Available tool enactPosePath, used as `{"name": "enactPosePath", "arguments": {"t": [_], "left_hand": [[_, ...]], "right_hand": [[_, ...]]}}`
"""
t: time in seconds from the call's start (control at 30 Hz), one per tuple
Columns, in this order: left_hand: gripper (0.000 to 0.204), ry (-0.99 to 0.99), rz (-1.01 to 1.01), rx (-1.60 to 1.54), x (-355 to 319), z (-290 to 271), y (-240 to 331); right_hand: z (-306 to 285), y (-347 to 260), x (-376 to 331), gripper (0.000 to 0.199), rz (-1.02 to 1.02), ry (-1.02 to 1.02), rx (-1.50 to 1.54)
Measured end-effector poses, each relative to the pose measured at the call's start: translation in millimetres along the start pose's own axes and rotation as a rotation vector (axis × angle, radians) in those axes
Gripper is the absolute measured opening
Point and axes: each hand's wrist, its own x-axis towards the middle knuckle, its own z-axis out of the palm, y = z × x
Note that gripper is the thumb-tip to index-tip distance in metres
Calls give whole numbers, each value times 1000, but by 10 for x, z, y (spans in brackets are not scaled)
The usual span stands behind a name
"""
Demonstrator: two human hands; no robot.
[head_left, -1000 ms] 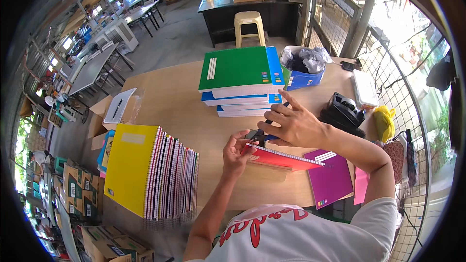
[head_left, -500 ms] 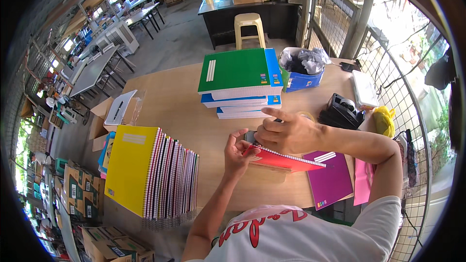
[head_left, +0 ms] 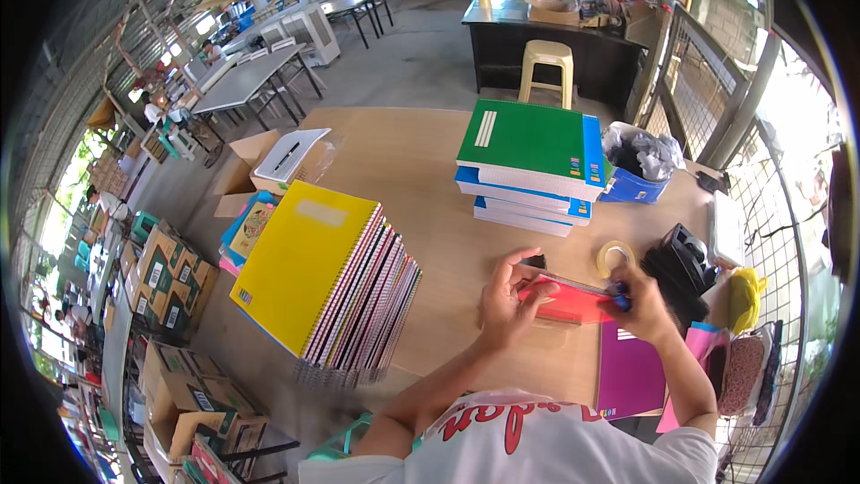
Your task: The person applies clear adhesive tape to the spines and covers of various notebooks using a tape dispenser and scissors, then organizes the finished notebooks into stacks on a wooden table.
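The person leans over a wooden worktop (head_left: 430,170) with a red notebook (head_left: 569,303) lying flat right in front of them. The left hand (head_left: 506,300) presses down on the notebook's left end, fingers curled over its edge and thumb spread. The right hand (head_left: 640,305) is closed around a small dark blue thing at the notebook's right end; I cannot tell what that thing is. Just beyond the right hand lies a roll of clear tape (head_left: 614,257), and beside it stands a black tape dispenser (head_left: 683,255). A purple notebook (head_left: 630,367) lies under the right forearm, near the worktop's front edge. Further back sits a stack of notebooks with a green one on top (head_left: 528,148), and next to it a blue bin (head_left: 638,181) lined with a crumpled plastic bag. Off to the person's left, a thick row of spiral notebooks with a yellow cover (head_left: 300,260) facing up leans at the worktop's corner, above open cardboard boxes (head_left: 260,161) on the floor.
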Motion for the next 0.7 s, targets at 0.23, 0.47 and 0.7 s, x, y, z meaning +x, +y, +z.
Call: {"name": "enactPosePath", "arguments": {"t": [0.23, 0.47, 0.7], "left_hand": [[60, -60, 411, 758, 67, -462, 988], [84, 845, 417, 627, -79, -1452, 2133], [60, 828, 326, 623, -443, -2834, 2298]], "right_hand": [[-659, -277, 385, 33, -467, 1040, 6], [266, -1500, 1474, 49, -288, -7, 936], [1387, -2732, 2338, 32, -175, -419, 1066]]}}
